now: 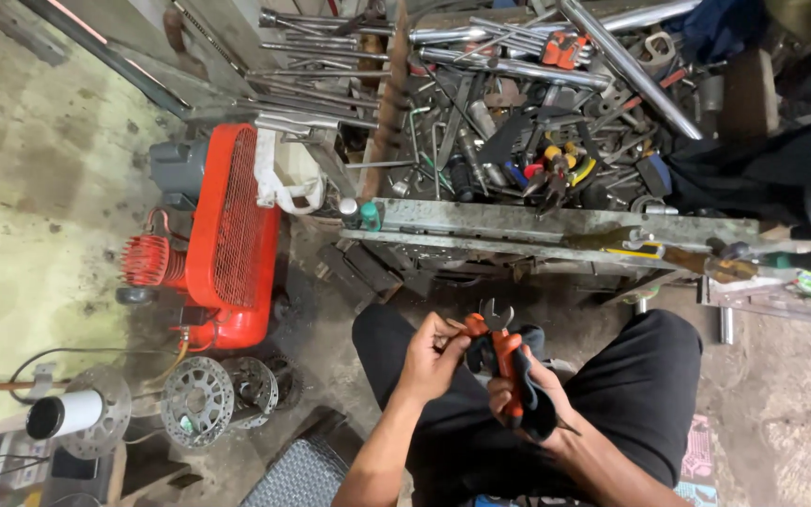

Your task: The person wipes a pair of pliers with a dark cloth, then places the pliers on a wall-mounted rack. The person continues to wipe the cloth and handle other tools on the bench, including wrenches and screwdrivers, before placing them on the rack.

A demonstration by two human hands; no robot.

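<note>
Head view: we look down at our lap, seated.
Pliers (497, 349): orange-handled, over our knees, jaws up.
Left hand (432, 359): clamped on one handle.
Right hand (521, 392): closed on the other handle, with a dark cloth (539, 413).
Desk (556, 228): ahead, heaped with tools.
Compressor (227, 235): red, left, on the floor.
</note>
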